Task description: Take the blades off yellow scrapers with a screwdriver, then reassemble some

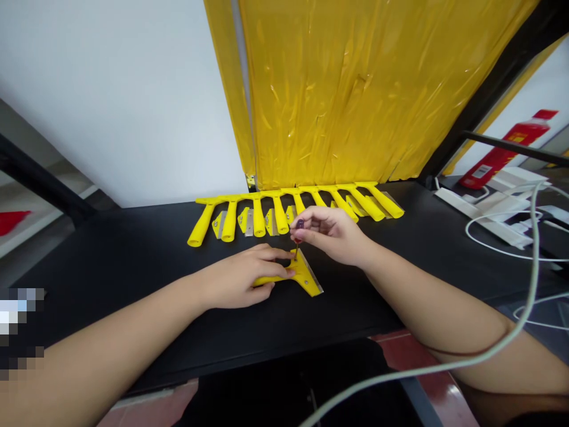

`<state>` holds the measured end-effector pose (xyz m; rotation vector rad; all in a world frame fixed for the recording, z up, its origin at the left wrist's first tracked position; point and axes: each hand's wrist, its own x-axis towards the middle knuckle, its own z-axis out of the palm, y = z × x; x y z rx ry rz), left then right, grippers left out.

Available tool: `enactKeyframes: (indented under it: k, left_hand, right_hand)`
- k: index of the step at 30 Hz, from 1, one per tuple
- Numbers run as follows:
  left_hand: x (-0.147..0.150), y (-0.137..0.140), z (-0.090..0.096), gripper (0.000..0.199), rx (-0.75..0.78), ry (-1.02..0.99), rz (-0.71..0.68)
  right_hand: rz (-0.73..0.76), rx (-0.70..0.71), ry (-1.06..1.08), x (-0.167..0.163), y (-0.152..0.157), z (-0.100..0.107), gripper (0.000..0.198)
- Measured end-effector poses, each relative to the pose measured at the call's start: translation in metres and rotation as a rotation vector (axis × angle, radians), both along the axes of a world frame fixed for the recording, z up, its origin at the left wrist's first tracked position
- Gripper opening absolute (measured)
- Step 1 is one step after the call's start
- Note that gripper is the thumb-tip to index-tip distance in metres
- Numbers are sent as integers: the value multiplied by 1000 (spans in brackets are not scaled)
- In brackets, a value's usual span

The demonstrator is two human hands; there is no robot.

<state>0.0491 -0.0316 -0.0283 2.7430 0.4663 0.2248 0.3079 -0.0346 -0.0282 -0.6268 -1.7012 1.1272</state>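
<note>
A yellow scraper [304,277] with a metal blade along its right edge lies flat on the black tabletop [213,338]. My left hand [253,274] is closed around its handle, with fingers pressing on the head. Above it, my right hand [326,234] pinches a small screwdriver [300,224] with a dark handle. The screwdriver stands nearly upright, its tip at the upper screw of the scraper head. A second screw shows lower on the head. Behind my hands, several yellow scraper handles [230,222] lie in a row, with yellow blade holders [272,222] between some of them.
A white panel [133,101] and a yellow plastic-covered panel [355,89] rise behind the table. To the right are a red bottle [507,151], white power strips [484,219] and loose cables. One pale cable [444,366] crosses in front of my right forearm.
</note>
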Motion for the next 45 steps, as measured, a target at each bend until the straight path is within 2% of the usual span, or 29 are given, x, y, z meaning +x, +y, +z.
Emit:
enactKeyframes:
  k: [6, 11, 21, 27, 31, 36, 40, 43, 45]
  left_hand:
    - [1, 0, 1, 59, -11, 5, -1]
    - [2, 0, 1, 59, -12, 2, -3]
    - [2, 0, 1, 57, -15, -14, -7]
    - [2, -1, 1, 57, -11, -9, 0]
    - [2, -1, 2, 55, -12, 8, 5]
    - [3, -1, 3, 56, -9, -1, -3]
    - [3, -1, 3, 57, -3, -6, -3]
    - [2, -1, 2, 58, -4, -8, -5]
    - [2, -1, 2, 59, -6, -7, -6]
  right_hand:
    - [32, 17, 62, 1, 7, -3, 23]
    - [82, -69, 67, 6, 12, -2, 25]
    - [210, -205, 87, 10, 16, 3, 41]
    - [229, -233, 256, -7, 13, -3, 32]
    - [139, -268, 315, -15, 15, -7, 37]
    - [55, -242, 290, -8, 22, -10, 33]
    - [150, -237, 255, -5, 18, -4, 29]
    - [232, -330, 299, -10, 9, 2, 26]
    - [231, -392, 365, -13, 3, 4, 21]
